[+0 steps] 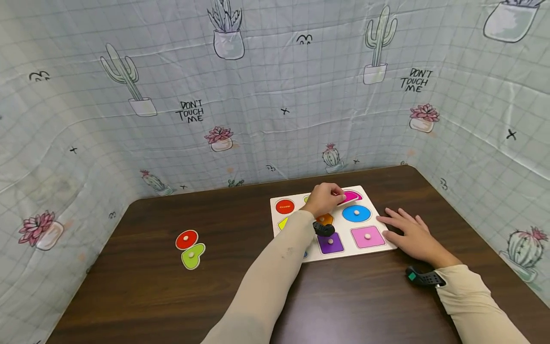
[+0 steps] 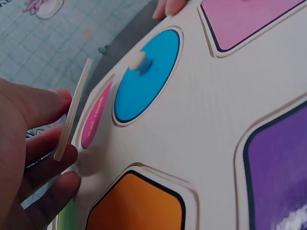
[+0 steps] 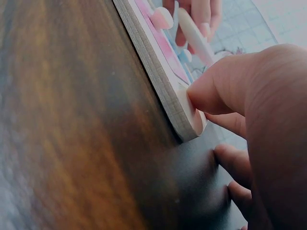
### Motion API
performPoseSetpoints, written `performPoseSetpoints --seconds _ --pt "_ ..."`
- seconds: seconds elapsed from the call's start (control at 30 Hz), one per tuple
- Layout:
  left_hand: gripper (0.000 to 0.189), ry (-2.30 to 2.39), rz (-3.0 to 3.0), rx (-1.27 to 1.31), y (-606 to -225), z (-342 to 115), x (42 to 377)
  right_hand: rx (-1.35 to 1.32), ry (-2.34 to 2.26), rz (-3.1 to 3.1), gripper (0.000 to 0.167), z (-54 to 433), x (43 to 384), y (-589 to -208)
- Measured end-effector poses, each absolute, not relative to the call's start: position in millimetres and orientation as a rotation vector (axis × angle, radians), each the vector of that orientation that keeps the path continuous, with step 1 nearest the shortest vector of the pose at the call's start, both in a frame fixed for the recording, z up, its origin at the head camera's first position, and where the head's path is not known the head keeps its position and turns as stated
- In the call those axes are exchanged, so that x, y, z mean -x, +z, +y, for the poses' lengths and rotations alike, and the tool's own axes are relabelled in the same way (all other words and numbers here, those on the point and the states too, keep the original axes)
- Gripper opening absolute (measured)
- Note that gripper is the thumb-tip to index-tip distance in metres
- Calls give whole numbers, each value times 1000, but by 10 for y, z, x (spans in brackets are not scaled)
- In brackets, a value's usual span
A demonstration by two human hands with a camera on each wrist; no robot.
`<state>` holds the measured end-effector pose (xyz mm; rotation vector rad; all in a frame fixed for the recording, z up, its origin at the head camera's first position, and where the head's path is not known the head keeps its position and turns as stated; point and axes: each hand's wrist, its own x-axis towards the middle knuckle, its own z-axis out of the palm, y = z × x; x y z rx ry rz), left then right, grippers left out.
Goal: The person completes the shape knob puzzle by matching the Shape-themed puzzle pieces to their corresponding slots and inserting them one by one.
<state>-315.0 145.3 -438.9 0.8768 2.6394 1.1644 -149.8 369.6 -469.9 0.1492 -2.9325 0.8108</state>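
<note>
My left hand [image 1: 325,198] reaches over the far part of a white wooden puzzle board [image 1: 343,234] and pinches a thin half-round piece [image 2: 74,110]. In the left wrist view the piece stands edge-on, lifted above its magenta slot [image 2: 96,117], with the thumb on one side and fingers on the other. My right hand [image 1: 410,234] lies at the board's right edge, fingers spread. Its thumb [image 3: 211,93] touches the board near a corner in the right wrist view. Near the left hand sit a blue oval [image 1: 356,213] and an orange piece [image 1: 325,219], both in the board.
Left of the board, a red round piece [image 1: 186,239] and a green heart [image 1: 193,256] lie on the dark wooden table [image 1: 142,286]. The board also holds a purple piece [image 1: 331,243] and a pink piece [image 1: 368,237]. A patterned cloth [image 1: 275,95] hangs behind the table.
</note>
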Motion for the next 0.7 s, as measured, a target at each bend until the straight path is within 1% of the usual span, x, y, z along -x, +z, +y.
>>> performPoseSetpoints --seconds 0.17,0.37,0.6,0.7 --pt "11 1090 2708 -849 -4390 1541 3166 -152 801 -2938 50 3711 1500 -4702" --pt "13 891 2831 -890 -4377 1658 3199 -126 814 -2939 50 3725 1461 -4694" --pt "11 769 2914 -859 -4397 1666 3254 -150 829 -2940 50 3689 1497 -4708" --pt "10 739 2935 -887 -4398 1668 3281 -151 821 -2942 50 3672 1517 -4694"
